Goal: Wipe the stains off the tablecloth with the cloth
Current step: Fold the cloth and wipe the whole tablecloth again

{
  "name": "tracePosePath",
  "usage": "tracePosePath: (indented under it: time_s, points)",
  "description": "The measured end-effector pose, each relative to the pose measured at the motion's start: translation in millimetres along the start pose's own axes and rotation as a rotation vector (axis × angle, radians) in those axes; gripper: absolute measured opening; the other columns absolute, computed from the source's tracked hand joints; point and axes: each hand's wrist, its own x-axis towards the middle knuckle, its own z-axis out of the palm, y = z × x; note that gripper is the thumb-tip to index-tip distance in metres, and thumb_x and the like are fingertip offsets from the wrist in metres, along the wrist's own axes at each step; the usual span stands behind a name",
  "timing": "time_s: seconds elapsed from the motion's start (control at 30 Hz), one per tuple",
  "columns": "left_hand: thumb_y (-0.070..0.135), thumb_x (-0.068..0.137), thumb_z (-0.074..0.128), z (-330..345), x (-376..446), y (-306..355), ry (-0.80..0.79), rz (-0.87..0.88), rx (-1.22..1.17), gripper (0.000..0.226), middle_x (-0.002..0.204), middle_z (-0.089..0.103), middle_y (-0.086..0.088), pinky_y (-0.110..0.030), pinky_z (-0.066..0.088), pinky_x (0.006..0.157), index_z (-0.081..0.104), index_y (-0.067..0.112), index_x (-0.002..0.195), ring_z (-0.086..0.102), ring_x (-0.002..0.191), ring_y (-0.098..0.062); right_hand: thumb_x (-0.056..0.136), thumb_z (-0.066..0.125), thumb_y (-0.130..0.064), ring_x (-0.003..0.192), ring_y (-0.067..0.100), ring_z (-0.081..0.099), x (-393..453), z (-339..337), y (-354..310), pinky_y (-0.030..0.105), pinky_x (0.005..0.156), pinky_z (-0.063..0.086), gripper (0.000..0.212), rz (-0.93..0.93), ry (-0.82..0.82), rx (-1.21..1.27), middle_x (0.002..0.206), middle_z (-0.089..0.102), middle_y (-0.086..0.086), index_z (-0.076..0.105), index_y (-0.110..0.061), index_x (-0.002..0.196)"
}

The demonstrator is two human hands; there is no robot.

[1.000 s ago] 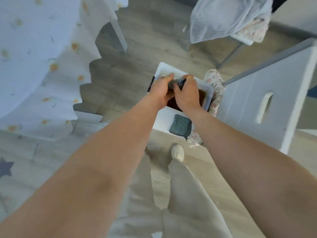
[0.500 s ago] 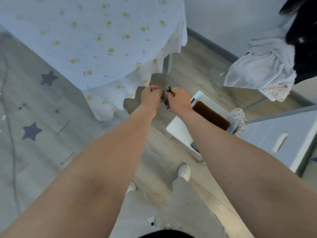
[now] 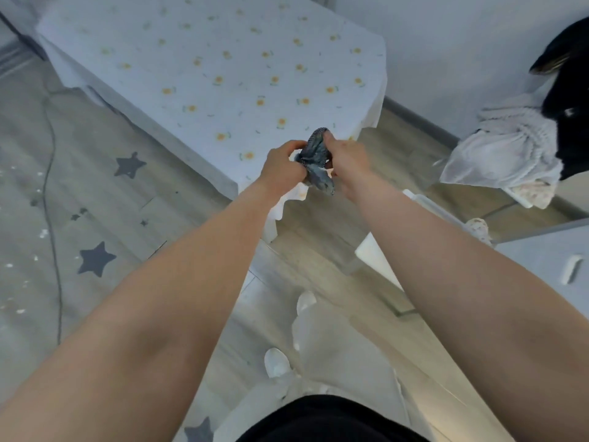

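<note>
- Both the left hand (image 3: pixel 283 164) and the right hand (image 3: pixel 345 161) grip the bunched dark cloth (image 3: pixel 315 161), held between them above the tablecloth (image 3: pixel 207 74) corner.
- Spreading the cloth flat before touching down would likely wipe better.
- No stains are discernible.

We are holding the crumpled grey-blue cloth (image 3: pixel 315 161) between both hands just before the near corner of the white flower-print tablecloth (image 3: pixel 223 68). The grey star-patterned rug (image 3: pixel 79 218) is lying left of that tablecloth, and the heap of white laundry (image 3: pixel 506 151) is sitting to its right.
</note>
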Motion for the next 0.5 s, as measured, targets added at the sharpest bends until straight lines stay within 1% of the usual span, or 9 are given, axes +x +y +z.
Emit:
tracePosePath:
  time_s: [0.07,0.13,0.17,0.23,0.27,0.33,0.37,0.43,0.5]
  points:
    - [-0.001,0.075,0.053,-11.2,13.1,7.0,-0.024,-0.017,-0.060,0.048,0.105,0.059,0.003,-0.018,0.045,0.069,0.064,0.016,0.119,0.056,0.092,-0.007,0.095,0.059,-0.034,0.053,0.020,0.038,13.8,15.1,-4.1,0.025,0.050,0.031,0.041,-0.038,0.042,-0.051,0.062,0.044,0.009,0.052,-0.007,0.065]
    - [0.005,0.069,0.055,-16.8,26.1,11.7,-0.072,-0.040,-0.144,0.041,0.099,0.065,-0.001,-0.018,0.044,0.066,0.067,0.013,0.107,0.059,0.084,-0.007,0.094,0.059,-0.034,0.058,0.020,0.032,27.8,23.1,-6.8,0.028,0.055,0.025,0.041,-0.069,0.073,-0.074,0.066,0.038,0.009,0.054,-0.004,0.066]
    - [0.006,0.075,0.059,-21.5,42.4,13.9,-0.095,-0.043,-0.141,0.031,0.095,0.067,-0.002,-0.018,0.043,0.063,0.068,0.010,0.105,0.061,0.079,-0.007,0.093,0.059,-0.033,0.058,0.020,0.034,41.2,29.2,-13.8,0.028,0.055,0.027,0.041,-0.076,0.083,-0.073,0.068,0.040,0.009,0.057,-0.001,0.069]
    - [0.013,0.087,0.066,-26.5,66.1,9.4,-0.120,-0.035,-0.054,0.014,0.092,0.066,-0.004,-0.020,0.041,0.063,0.066,0.006,0.099,0.061,0.079,-0.012,0.089,0.062,-0.035,0.060,0.020,0.041,59.7,35.7,-25.6,0.028,0.056,0.035,0.043,-0.071,0.071,-0.027,0.070,0.045,0.011,0.058,0.005,0.074]
    - [0.017,0.089,0.069,-31.3,80.5,7.9,-0.135,-0.026,-0.012,0.015,0.089,0.064,-0.006,-0.022,0.040,0.063,0.065,0.004,0.094,0.059,0.078,-0.014,0.083,0.065,-0.039,0.063,0.021,0.044,74.5,39.1,-33.3,0.031,0.060,0.039,0.049,-0.057,0.065,0.016,0.072,0.047,0.010,0.057,0.008,0.076]
    - [0.016,0.090,0.071,-44.3,108.4,13.5,-0.187,-0.027,0.035,0.020,0.087,0.061,-0.009,-0.022,0.039,0.063,0.064,-0.002,0.094,0.056,0.075,-0.015,0.069,0.069,-0.049,0.068,0.022,0.048,102.0,43.5,-54.8,0.037,0.064,0.044,0.051,-0.026,0.057,0.084,0.079,0.051,0.007,0.057,0.000,0.078]
    - [0.015,0.089,0.072,-53.3,121.6,20.2,-0.218,-0.032,0.067,0.022,0.089,0.063,-0.010,-0.020,0.041,0.063,0.065,-0.005,0.098,0.057,0.075,-0.014,0.071,0.072,-0.047,0.069,0.024,0.053,111.7,44.3,-68.9,0.041,0.067,0.050,0.046,-0.019,0.053,0.119,0.079,0.054,0.009,0.058,-0.004,0.080]
    - [0.016,0.089,0.073,-71.6,141.9,38.1,-0.309,-0.044,0.119,0.026,0.101,0.070,-0.009,-0.015,0.043,0.068,0.068,-0.002,0.108,0.063,0.084,-0.010,0.084,0.072,-0.034,0.076,0.029,0.066,124.8,46.3,-98.7,0.047,0.076,0.057,0.035,0.002,0.016,0.216,0.082,0.066,0.015,0.062,-0.001,0.080]
    - [0.019,0.093,0.069,-85.8,162.6,56.3,-0.369,-0.066,0.112,0.025,0.112,0.071,-0.005,-0.019,0.046,0.079,0.068,0.005,0.114,0.065,0.098,-0.013,0.089,0.070,-0.028,0.080,0.031,0.070,141.2,50.5,-129.0,0.048,0.080,0.058,0.030,-0.002,-0.033,0.314,0.084,0.071,0.016,0.066,0.001,0.084]
